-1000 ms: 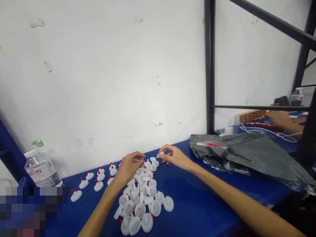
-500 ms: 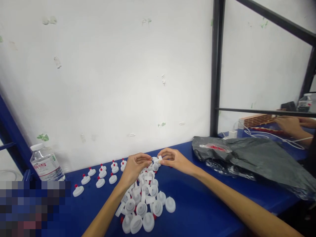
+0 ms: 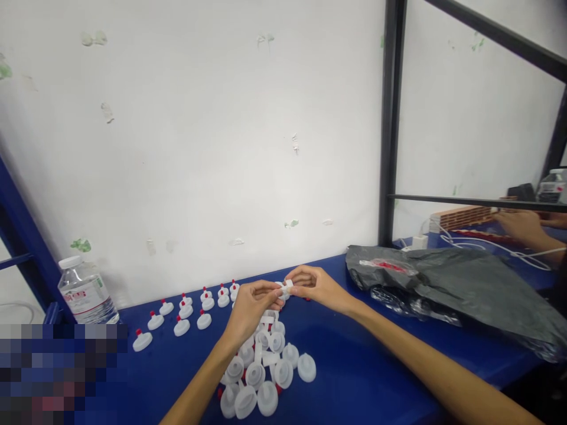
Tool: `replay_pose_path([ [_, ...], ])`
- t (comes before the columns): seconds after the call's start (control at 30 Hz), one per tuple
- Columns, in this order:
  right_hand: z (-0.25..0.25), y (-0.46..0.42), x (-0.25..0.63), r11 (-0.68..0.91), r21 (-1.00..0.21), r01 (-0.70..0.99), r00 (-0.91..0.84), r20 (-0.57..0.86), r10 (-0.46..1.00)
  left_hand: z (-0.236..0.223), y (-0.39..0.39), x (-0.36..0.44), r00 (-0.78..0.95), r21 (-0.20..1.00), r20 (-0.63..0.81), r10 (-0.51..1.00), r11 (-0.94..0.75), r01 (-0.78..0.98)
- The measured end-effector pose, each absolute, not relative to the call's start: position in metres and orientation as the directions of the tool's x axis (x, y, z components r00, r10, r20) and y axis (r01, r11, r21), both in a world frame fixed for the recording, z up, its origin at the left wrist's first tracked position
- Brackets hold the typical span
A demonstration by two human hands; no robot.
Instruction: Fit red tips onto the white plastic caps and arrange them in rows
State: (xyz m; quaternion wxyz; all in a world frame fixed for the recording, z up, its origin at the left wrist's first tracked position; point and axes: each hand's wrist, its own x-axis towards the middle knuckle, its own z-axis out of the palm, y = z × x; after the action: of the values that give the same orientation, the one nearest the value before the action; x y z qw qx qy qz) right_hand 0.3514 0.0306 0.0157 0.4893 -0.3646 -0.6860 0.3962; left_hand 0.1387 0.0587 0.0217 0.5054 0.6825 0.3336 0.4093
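Nearest along the desk point(image 3: 363, 360) lies a heap of white caps point(image 3: 256, 375), jumbled, many with their hollow sides up and flat tabs sticking out at mixed angles, and bits of red showing between them. One white cap point(image 3: 306, 368) sits at the heap's right edge.

At the far end of the heap the two hands come together, fingertips almost meeting. The right hand point(image 3: 315, 286) pinches a small white piece point(image 3: 289, 284) between thumb and fingers. It lies to the left of that palm and just right of the left hand point(image 3: 252, 304), whose thumb and fingers are drawn together at its left side. The piece seems to sit more in the right fingertips; whether the left ones grip it or something of their own, I cannot tell. Its long axis appears to run roughly crosswise, from one hand toward the other, though it is too small to be sure.

Left of the left hand, red-tipped caps point(image 3: 181, 326) stand upright in loose rows, tips up, reaching back toward the wall point(image 3: 221, 147). A water bottle point(image 3: 86, 292) stands beyond their left end. To the right lies a grey plastic bag point(image 3: 469, 280).
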Motion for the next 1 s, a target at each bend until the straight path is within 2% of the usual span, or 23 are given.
replay_pose_path([
  [0.4, 0.007, 0.034, 0.348, 0.44, -0.883, 0.163, -0.257, 0.392, 0.883, 0.026, 0.062, 0.138, 0.402, 0.949, 0.243, 0.883, -0.301, 0.087],
  [0.5, 0.008, 0.036, 0.351, 0.457, -0.875, 0.161, -0.201, 0.424, 0.883, 0.035, 0.075, 0.121, 0.301, 0.901, 0.301, 0.905, -0.373, 0.22],
  [0.53, 0.009, 0.037, 0.352, 0.458, -0.875, 0.156, -0.178, 0.431, 0.884, 0.038, 0.081, 0.113, 0.265, 0.841, 0.332, 0.905, -0.412, 0.35],
  [0.57, 0.009, 0.037, 0.353, 0.457, -0.876, 0.152, -0.156, 0.435, 0.887, 0.041, 0.086, 0.104, 0.245, 0.728, 0.367, 0.897, -0.441, 0.525],
  [0.63, 0.01, 0.039, 0.354, 0.451, -0.879, 0.152, -0.119, 0.437, 0.892, 0.046, 0.096, 0.086, 0.245, 0.358, 0.42, 0.873, -0.408, 0.84],
  [0.7, 0.01, 0.039, 0.354, 0.444, -0.881, 0.165, -0.098, 0.433, 0.896, 0.046, 0.103, 0.071, 0.259, 0.143, 0.391, 0.883, -0.337, 0.931],
  [0.87, 0.006, 0.039, 0.352, 0.436, -0.871, 0.226, -0.128, 0.417, 0.9, 0.032, 0.102, 0.056, 0.231, -0.014, 0.213, 0.949, -0.233, 0.972],
  [1.0, 0.005, 0.037, 0.35, 0.447, -0.854, 0.266, -0.15, 0.422, 0.894, 0.028, 0.097, 0.058, 0.207, -0.094, 0.121, 0.971, -0.196, 0.976],
])
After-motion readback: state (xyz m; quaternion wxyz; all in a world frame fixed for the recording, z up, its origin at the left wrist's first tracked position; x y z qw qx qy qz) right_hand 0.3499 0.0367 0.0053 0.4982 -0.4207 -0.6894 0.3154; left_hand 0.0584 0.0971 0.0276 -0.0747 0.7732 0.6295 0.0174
